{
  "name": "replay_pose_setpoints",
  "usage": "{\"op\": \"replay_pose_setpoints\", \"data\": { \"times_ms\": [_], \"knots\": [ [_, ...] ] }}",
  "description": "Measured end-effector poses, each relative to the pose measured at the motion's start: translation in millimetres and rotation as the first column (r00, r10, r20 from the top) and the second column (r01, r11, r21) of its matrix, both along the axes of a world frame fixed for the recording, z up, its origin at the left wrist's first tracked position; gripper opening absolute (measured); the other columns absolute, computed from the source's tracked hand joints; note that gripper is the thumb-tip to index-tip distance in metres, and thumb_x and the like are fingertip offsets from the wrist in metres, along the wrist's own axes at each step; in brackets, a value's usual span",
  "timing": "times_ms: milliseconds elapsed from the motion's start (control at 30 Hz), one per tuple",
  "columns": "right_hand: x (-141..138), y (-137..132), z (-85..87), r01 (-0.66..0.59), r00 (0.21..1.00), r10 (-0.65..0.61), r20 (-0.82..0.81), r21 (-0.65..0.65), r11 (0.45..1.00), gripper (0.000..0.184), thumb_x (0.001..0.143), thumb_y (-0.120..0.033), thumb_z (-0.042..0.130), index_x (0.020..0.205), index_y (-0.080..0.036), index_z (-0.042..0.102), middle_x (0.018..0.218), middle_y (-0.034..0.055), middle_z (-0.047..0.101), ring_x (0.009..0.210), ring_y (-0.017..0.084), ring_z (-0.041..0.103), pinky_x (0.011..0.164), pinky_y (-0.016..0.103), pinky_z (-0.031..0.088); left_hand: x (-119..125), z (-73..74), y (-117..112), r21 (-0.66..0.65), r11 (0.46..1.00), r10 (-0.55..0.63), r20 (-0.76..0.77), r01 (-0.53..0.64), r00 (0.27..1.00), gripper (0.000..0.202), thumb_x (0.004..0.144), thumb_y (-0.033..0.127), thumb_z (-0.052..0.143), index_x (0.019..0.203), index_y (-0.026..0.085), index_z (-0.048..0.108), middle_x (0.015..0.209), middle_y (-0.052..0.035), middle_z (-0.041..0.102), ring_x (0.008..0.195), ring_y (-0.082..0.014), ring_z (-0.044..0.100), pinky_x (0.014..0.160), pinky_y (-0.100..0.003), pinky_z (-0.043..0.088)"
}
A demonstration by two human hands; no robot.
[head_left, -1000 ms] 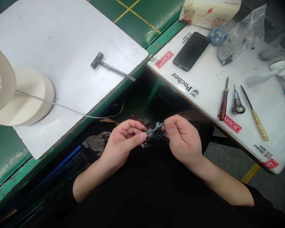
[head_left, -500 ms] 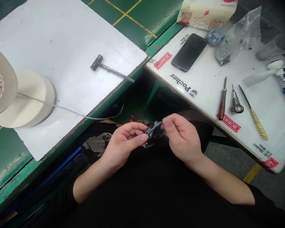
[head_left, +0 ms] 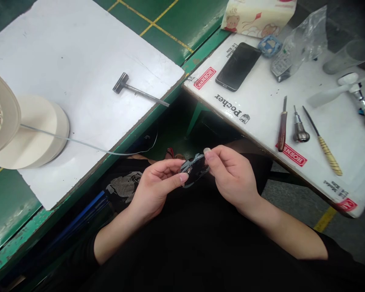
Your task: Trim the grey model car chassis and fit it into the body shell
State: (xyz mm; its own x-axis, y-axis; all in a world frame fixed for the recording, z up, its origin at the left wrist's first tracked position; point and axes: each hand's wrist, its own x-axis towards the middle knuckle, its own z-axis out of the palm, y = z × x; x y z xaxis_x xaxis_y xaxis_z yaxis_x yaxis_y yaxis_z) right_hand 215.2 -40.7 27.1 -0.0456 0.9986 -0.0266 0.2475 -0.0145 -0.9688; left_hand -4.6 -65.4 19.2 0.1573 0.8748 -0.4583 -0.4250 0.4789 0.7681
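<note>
Above the lap, my left hand [head_left: 158,180] pinches one end of a small grey-blue part [head_left: 189,165] between thumb and fingers. The part has thin arms and gaps, and its exact kind is too small to make out. Its other end meets the closed thumb and index finger of my right hand [head_left: 232,170]. Where the part enters the right fingertips is partly hidden.
A T-shaped metal tool [head_left: 140,93] and a beige fan [head_left: 33,134] with a cable [head_left: 94,148] occupy the left table. On the right table lie a phone [head_left: 237,67], a plastic bag [head_left: 301,44], a blue lump [head_left: 270,45] and several handled tools, including a yellow-handled file [head_left: 328,154].
The grey-blue part has turned a little between my hands and now shows a broader face. My fingers have shifted slightly left. The whole view has moved a little.
</note>
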Motion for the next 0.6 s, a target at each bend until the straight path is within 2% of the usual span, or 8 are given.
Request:
{"op": "replay_pose_setpoints", "data": {
  "times_ms": [300,467,600],
  "knots": [
    [0.0,-1.3,-2.2,0.008,1.000,-0.009,-0.019,-0.010,1.000,0.045,0.120,-0.054,0.078,0.087,-0.023,0.078,0.069,-0.0025,0.069,0.060,0.013,0.060,0.056,0.026,0.046,-0.2,-1.5,-2.9,-0.014,1.000,-0.019,-0.008,0.019,1.000,0.034,0.081,0.021,0.114,0.112,0.024,0.099,0.095,-0.0044,0.091,0.076,-0.0132,0.077,0.079,-0.026,0.067],
    [1.3,-2.7,-6.9,0.014,0.998,-0.016,-0.055,-0.031,0.999,0.046,0.120,-0.056,0.077,0.089,-0.023,0.079,0.071,-0.0020,0.070,0.062,0.013,0.060,0.057,0.026,0.047,0.1,5.0,-0.1,-0.064,0.998,-0.025,0.074,0.030,0.997,0.041,0.091,0.043,0.109,0.121,0.019,0.094,0.097,-0.0061,0.087,0.075,-0.0152,0.076,0.072,-0.027,0.066],
    [2.4,-4.8,-7.4,-0.015,0.998,0.010,-0.069,-0.069,0.997,0.046,0.121,-0.058,0.076,0.091,-0.023,0.079,0.072,-0.0025,0.069,0.064,0.013,0.060,0.059,0.026,0.048,0.5,6.6,2.3,-0.111,0.994,-0.020,0.048,0.025,0.999,0.036,0.089,0.033,0.110,0.115,0.017,0.090,0.087,-0.0025,0.084,0.067,-0.0124,0.074,0.067,-0.023,0.061]
  ]
}}
